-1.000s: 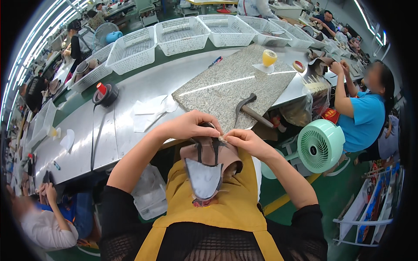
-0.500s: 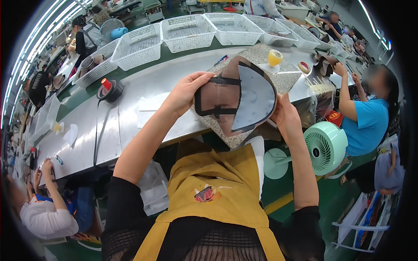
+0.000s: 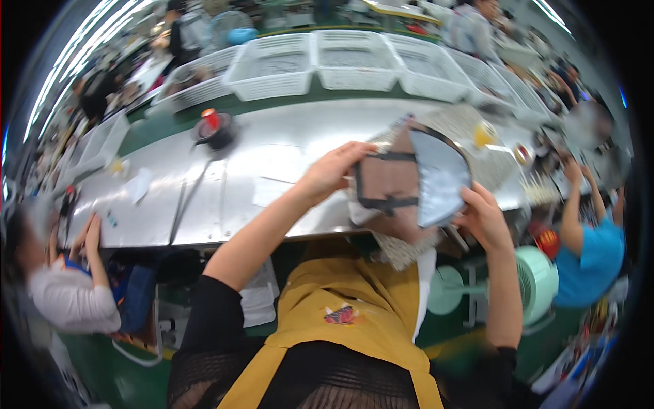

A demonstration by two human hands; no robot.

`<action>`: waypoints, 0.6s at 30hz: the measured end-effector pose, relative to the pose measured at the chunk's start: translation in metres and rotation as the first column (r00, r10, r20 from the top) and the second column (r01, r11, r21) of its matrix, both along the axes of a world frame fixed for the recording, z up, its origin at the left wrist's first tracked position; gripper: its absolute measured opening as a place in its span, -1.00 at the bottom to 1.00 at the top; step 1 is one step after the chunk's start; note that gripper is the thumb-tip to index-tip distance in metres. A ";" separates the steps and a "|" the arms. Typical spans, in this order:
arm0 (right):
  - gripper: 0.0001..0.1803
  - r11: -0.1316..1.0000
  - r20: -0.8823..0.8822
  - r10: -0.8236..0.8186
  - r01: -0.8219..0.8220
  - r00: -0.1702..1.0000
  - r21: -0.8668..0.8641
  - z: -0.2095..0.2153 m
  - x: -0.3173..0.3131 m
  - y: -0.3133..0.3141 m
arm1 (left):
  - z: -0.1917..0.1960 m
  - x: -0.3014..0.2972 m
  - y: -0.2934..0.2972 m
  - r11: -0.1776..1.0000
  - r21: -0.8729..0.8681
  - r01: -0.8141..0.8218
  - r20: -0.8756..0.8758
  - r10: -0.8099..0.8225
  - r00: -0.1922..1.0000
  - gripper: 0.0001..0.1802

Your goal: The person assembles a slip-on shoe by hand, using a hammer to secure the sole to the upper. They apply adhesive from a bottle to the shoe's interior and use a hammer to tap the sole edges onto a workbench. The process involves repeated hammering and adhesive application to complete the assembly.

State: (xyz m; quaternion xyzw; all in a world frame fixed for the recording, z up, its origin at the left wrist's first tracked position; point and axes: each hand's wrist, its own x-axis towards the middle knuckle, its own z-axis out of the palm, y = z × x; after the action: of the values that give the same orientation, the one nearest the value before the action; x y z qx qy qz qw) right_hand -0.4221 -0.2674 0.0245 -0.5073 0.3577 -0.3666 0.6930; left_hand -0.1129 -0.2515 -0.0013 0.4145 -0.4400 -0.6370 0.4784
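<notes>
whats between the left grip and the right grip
In the head view, what looks like a brown shoe upper with black strips and a pale panel spans from the left grip to the right grip.

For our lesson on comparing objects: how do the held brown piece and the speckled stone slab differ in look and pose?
Colour: the brown piece has black strips and a pale blue-grey panel; the stone slab is speckled grey.
Pose: the left hand and right hand hold up the brown piece; the stone slab lies on the metal bench.
Outline: the brown piece curves along its pale panel; the stone slab shows a pointed corner.
</notes>
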 end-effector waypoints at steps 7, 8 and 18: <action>-0.86 0.993 0.000 -0.117 0.117 0.993 0.004 0.021 -0.021 -0.094 | -0.058 0.064 0.030 0.996 -0.057 -0.073 0.263 0.086 0.961 -0.63; -0.87 0.988 0.039 -0.150 0.151 0.988 -0.042 0.030 -0.026 -0.116 | -0.066 0.069 0.039 0.997 -0.031 -0.069 0.326 0.075 0.943 -0.64; -0.44 0.956 0.242 -0.136 0.192 0.961 -0.224 0.085 0.039 -0.230 | -0.067 0.092 0.060 0.988 0.089 -0.128 0.405 0.081 0.911 -0.70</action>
State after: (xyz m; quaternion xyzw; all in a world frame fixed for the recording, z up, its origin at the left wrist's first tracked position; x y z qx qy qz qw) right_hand -0.3830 -0.4976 0.1091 -0.5130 0.2702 -0.5193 0.6278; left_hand -0.0209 -0.1918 -0.0681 0.5853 -0.4687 -0.5362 0.3875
